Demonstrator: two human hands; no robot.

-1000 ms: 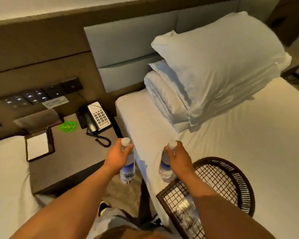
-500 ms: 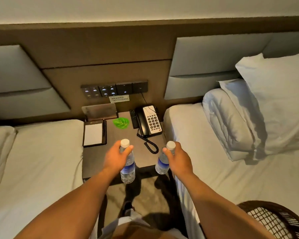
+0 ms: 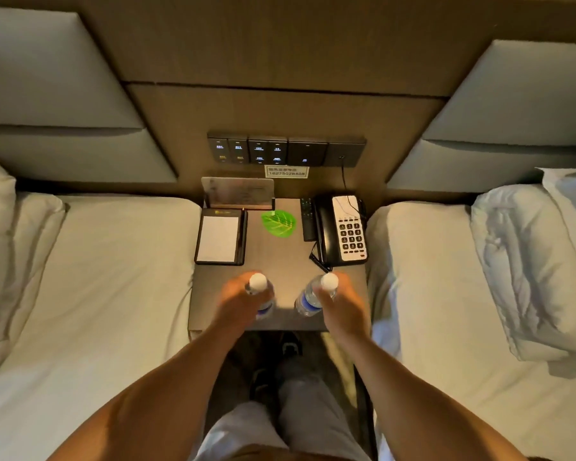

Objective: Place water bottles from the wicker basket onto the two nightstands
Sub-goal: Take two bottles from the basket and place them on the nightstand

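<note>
A dark nightstand (image 3: 280,261) stands between two beds. My left hand (image 3: 238,304) grips a clear water bottle (image 3: 258,284) with a white cap and blue label, over the nightstand's front left part. My right hand (image 3: 341,307) grips a second such bottle (image 3: 310,299), tilted slightly, over the front right part. Whether the bottle bases touch the top, I cannot tell. The wicker basket is out of view.
On the nightstand's back half lie a notepad folder (image 3: 220,239), a green leaf card (image 3: 278,222), a remote (image 3: 307,219) and a black telephone (image 3: 341,229) with its coiled cord. A switch panel (image 3: 285,151) is on the wall. White beds (image 3: 90,277) flank both sides.
My view has swung left and down from the right bed and basket to the nightstand. Both hands have carried their bottles forward, from over the floor gap to over the nightstand's front edge.
</note>
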